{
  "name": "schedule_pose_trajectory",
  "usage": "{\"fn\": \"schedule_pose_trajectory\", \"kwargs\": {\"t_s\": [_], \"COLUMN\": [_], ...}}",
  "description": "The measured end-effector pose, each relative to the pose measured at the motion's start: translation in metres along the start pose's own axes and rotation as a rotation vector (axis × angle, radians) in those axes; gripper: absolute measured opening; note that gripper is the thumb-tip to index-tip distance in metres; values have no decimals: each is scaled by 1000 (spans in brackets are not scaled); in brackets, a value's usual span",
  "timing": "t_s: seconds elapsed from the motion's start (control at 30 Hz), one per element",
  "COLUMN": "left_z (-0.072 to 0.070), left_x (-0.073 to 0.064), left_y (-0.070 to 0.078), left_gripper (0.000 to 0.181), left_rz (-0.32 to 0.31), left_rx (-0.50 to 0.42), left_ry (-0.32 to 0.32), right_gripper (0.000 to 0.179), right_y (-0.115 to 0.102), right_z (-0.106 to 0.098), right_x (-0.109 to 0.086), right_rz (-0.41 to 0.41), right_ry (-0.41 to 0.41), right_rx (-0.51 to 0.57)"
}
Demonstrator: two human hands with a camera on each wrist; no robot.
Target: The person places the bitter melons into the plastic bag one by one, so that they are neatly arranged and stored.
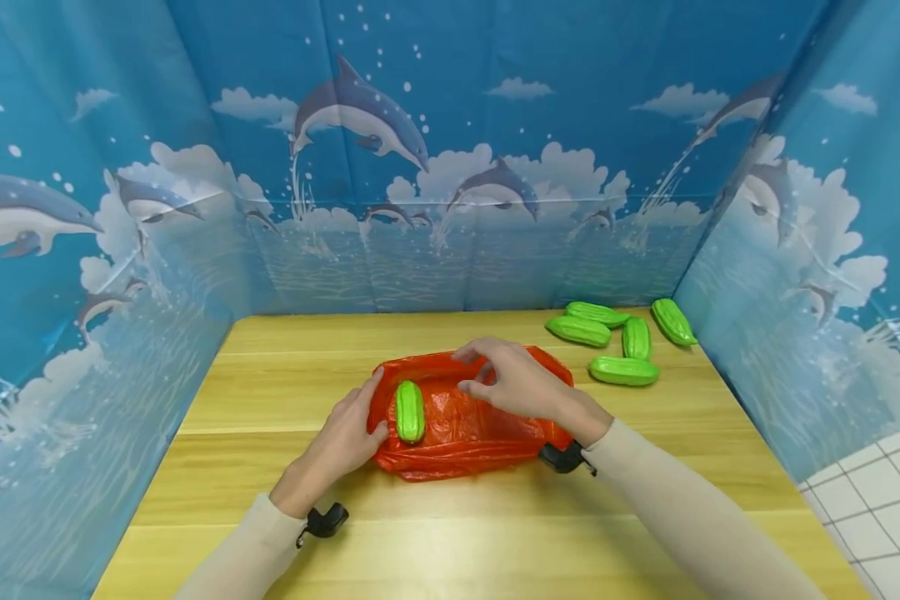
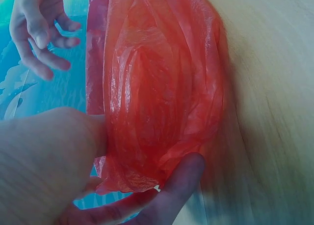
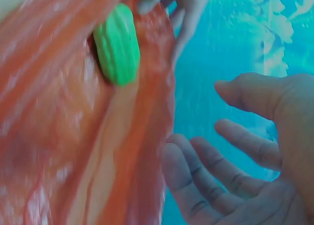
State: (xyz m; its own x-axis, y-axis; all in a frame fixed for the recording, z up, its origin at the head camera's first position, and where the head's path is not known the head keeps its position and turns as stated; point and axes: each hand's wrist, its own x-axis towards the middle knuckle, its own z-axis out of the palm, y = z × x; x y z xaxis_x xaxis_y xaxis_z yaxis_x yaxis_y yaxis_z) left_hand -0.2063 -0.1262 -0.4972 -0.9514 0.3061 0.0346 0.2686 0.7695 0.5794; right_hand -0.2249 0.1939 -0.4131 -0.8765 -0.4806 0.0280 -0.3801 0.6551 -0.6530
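A red plastic bag [image 1: 450, 454] lies spread open on the wooden table. Inside its left end sits one bright green, ribbed oblong piece [image 1: 409, 412], shaped like a short gourd. My left hand [image 1: 347, 429] holds the bag's left end, thumb on the near inner side and fingers around the outer edge. In the left wrist view, fingers [image 2: 182, 185] press against the crumpled plastic. Over the bag's right half hovers my right hand [image 1: 517, 379], fingers spread loosely with nothing between them. The right wrist view shows its palm side beside the bag's rim [image 3: 164, 112].
Several more green ribbed pieces [image 1: 623, 371] lie at the table's back right, one [image 1: 673, 322] by the side curtain. A blue dolphin-print curtain [image 1: 465, 250] encloses the back and both sides. Wooden tabletop [image 1: 285, 367] surrounds the bag. White tiles [image 1: 885, 492] show at lower right.
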Motion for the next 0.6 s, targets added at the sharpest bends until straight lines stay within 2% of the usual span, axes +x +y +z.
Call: {"fn": "schedule_pose_trajectory", "kwargs": {"t_s": [0.3, 0.6], "left_z": [-1, -5], "left_x": [-2, -4], "left_y": [-4, -7], "left_gripper": [96, 96], "left_rz": [-7, -17], "left_rx": [2, -5], "left_ry": [17, 23], "right_gripper": [43, 42], "right_y": [35, 82], "right_z": [-41, -64], "right_x": [-22, -50], "right_rz": [15, 52], "right_ry": [123, 249], "right_rx": [-55, -93]}}
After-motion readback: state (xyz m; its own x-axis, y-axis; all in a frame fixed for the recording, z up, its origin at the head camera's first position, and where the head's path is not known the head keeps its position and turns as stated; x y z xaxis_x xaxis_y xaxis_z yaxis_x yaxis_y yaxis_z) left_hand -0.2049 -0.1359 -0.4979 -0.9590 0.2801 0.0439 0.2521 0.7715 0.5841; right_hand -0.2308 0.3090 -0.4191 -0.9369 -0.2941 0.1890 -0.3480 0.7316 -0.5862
